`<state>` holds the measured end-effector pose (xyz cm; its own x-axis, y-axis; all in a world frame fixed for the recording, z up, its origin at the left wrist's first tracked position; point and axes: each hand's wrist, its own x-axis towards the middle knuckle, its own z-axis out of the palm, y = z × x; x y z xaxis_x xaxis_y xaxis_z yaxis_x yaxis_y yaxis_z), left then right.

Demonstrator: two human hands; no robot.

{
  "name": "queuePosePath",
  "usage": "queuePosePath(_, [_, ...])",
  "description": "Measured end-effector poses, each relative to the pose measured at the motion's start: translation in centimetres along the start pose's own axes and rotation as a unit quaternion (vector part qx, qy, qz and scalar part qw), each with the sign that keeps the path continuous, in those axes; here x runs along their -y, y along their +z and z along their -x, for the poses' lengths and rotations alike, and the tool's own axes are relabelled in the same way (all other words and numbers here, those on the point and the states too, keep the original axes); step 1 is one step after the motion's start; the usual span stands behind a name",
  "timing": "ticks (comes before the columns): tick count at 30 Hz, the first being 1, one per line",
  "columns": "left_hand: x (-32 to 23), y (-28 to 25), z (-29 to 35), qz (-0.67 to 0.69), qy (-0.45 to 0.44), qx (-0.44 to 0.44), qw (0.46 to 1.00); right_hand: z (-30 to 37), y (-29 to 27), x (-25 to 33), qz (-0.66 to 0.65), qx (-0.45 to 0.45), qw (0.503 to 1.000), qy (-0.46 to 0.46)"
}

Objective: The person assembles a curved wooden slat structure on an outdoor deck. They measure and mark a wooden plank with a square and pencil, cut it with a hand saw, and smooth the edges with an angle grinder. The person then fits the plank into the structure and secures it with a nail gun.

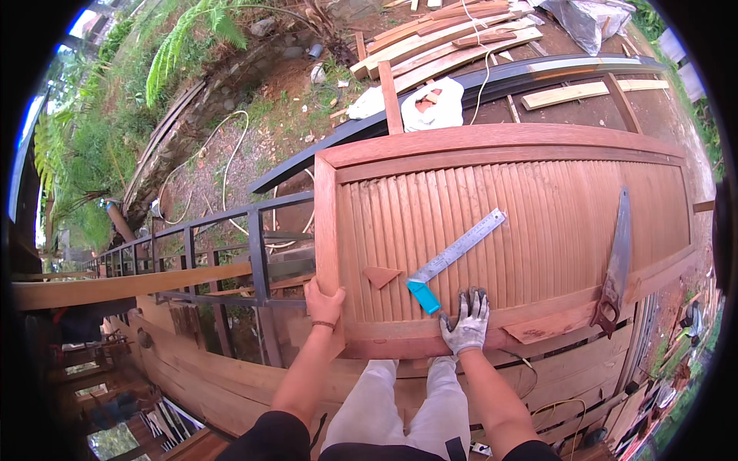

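Observation:
A reddish-brown louvered wooden shutter panel point(492, 140) lies in front of me, its slats framed by wide rails. At its near left corner my left hand point(324, 304), bare, grips the frame's outer edge with the thumb on top. My right hand point(466, 326), in a grey-white work glove, rests flat with fingers spread on the near rail and slats. Just left of the glove lies a try square point(459, 244) with a metal blade and turquoise handle. A small triangular wood offcut point(382, 276) sits left of the square. Toward the right end, a handsaw point(618, 257) lies across the slats.
Beyond the panel are dark metal beams point(354, 136), a white sack point(433, 106) and stacked boards point(446, 42). A black metal railing frame point(257, 253) stands at left, near a long plank point(138, 286). Wooden planking point(223, 378) runs below. A pale hose point(227, 169) curls over the ground.

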<state>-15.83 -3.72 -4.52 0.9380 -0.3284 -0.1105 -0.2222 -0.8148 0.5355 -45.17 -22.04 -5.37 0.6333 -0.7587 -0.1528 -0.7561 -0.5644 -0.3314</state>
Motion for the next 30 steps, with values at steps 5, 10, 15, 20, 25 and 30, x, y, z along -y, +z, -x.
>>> queuePosePath(5, [-4.2, -3.4, 6.3, 0.051, 0.104, 0.072, 0.991, 0.6, -5.0, -5.9, -0.115, -0.242, 0.964, -0.002])
queuePosePath(10, [-9.9, -2.0, 13.5, 0.125, 0.169, 0.161, 0.964, -0.3, -13.9, -22.5, 0.109, -0.271, 0.927, 0.236])
queuePosePath(15, [-16.6, 1.1, 18.2, 0.083, 0.266, 0.219, 0.935, 0.4, -17.3, -30.4, 0.155, -0.061, 0.931, 0.325])
queuePosePath(20, [-19.0, 3.2, 21.0, 0.069, 0.329, 0.245, 0.909, 1.5, -15.7, -32.8, 0.15, -0.207, 0.913, 0.317])
queuePosePath(25, [-20.7, 4.1, 22.3, 0.05, 0.373, 0.248, 0.893, 2.2, -15.4, -32.4, 0.153, -0.106, 0.938, 0.293])
queuePosePath(30, [-22.3, 5.7, 23.1, 0.021, 0.388, 0.256, 0.885, 1.1, -17.4, -33.9, 0.117, -0.032, 0.937, 0.327])
